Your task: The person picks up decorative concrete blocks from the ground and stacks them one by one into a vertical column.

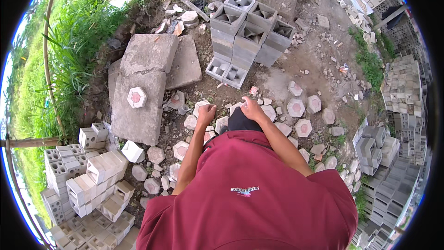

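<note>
My left hand [206, 114] hangs over the rubble with its fingers curled in, and nothing shows sticking out of it. A pale hexagonal paver [200, 108] lies just below it, seemingly apart from it. My right hand [251, 109] is held beside my dark-clad leg [241, 121], its thumb and forefinger apart and nothing seen between them. A hexagonal paver with a pinkish centre [136, 97] rests on a large cracked concrete slab [140, 71] to the left. Several similar pavers lie on the ground at the right, among them a pink-centred one [295, 108].
Ahead stands a stack of grey hollow blocks [245, 37]. Pale perforated blocks [92, 180] are piled at the lower left, with more hollow blocks [370, 148] along the right. Broken stones litter the dirt ground [319, 41]. Tall grass [78, 51] borders the left side.
</note>
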The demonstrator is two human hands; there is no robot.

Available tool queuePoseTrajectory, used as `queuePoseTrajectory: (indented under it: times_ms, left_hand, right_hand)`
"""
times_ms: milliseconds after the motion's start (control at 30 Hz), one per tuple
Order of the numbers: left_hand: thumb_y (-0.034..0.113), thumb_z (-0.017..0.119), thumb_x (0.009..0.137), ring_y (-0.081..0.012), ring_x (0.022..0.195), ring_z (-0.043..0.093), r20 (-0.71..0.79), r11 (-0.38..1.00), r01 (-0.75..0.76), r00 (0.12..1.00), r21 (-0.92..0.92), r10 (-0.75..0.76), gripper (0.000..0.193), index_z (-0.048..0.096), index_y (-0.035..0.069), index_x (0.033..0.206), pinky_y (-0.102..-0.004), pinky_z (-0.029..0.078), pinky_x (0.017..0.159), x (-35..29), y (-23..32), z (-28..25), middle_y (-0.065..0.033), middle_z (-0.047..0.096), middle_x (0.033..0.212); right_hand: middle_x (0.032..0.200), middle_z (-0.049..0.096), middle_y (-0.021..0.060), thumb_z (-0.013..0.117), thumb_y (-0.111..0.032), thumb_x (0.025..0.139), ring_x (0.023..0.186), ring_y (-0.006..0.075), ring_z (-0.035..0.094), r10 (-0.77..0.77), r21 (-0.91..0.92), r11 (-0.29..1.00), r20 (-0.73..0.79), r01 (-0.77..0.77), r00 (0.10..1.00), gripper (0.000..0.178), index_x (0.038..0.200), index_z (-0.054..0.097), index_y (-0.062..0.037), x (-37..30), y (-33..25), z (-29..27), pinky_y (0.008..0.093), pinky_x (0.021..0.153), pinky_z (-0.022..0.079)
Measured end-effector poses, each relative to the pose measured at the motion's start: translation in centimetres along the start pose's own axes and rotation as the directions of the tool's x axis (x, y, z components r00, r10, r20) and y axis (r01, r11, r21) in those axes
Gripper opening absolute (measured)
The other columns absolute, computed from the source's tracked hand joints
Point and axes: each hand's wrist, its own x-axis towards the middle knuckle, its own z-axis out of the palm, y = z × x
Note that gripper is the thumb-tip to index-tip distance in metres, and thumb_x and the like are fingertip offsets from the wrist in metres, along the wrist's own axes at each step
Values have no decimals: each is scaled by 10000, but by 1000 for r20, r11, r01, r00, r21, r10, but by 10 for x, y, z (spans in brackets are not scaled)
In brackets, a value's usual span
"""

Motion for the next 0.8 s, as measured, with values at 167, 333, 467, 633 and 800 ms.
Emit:
queuePoseTrajectory:
  times_ms: [167,333,467,633,800]
  left_hand:
    - [328,604,886,-303,901,672,4,997,79,997,-6,-79,409,658,-31,1075,-385,502,795,62,3,-15,-221,689,928]
    - [352,588,905,-275,984,661,115,995,76,990,58,-82,437,645,-34,1101,-364,495,869,176,27,-37,-199,689,1034]
    - [354,586,893,-332,974,667,91,974,36,994,223,-58,412,657,-9,1076,-397,508,856,272,21,-59,-220,690,994]
    - [311,582,904,-324,931,677,52,993,-17,999,117,10,362,666,-10,1049,-384,516,820,323,52,-61,-227,692,951]
    - [285,571,917,-267,889,672,97,999,49,994,13,-50,355,661,-19,1078,-366,510,802,362,57,-64,-196,699,927]
  right_hand:
    - [942,679,232,629,-250,850,916,389,648,-48,-45,998,-88,44,995,527,1265,468,30,87,14,3,450,806,506]
    - [951,681,235,634,-297,839,951,385,645,65,-47,997,65,-62,996,507,1211,524,29,196,37,-5,445,827,508]
    - [1015,652,270,616,-312,819,1002,408,622,99,-137,988,203,-72,974,487,1167,559,25,289,41,-14,466,865,496]
    - [976,630,308,601,-304,827,966,444,611,126,-117,987,138,-110,983,403,1040,563,37,325,68,-4,503,856,484]
    - [1163,568,291,621,-294,839,1098,439,550,327,-266,927,229,-264,917,527,1229,478,31,328,95,13,492,932,453]
